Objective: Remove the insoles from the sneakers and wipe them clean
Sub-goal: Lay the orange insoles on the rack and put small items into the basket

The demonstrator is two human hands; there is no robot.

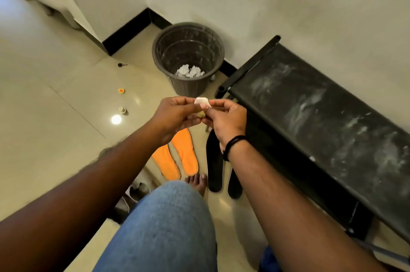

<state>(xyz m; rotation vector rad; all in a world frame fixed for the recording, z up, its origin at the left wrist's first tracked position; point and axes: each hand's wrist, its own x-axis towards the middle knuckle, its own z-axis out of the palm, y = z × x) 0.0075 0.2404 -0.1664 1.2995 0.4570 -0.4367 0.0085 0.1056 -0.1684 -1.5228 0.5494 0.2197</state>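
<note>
**Both hands hold a small white wipe**

The wipe sits between the two hands, up in the air above the floor. The left hand pinches its left side and the right hand pinches its right side. Both arms reach forward and the fingers curl in to meet.

Below the hands, two orange insoles lie side by side on the floor. Two black insoles lie just to their right, by the black bench.

The bin stands past the hands, in the corner by the wall. Crumpled white paper lies at its bottom.
</note>
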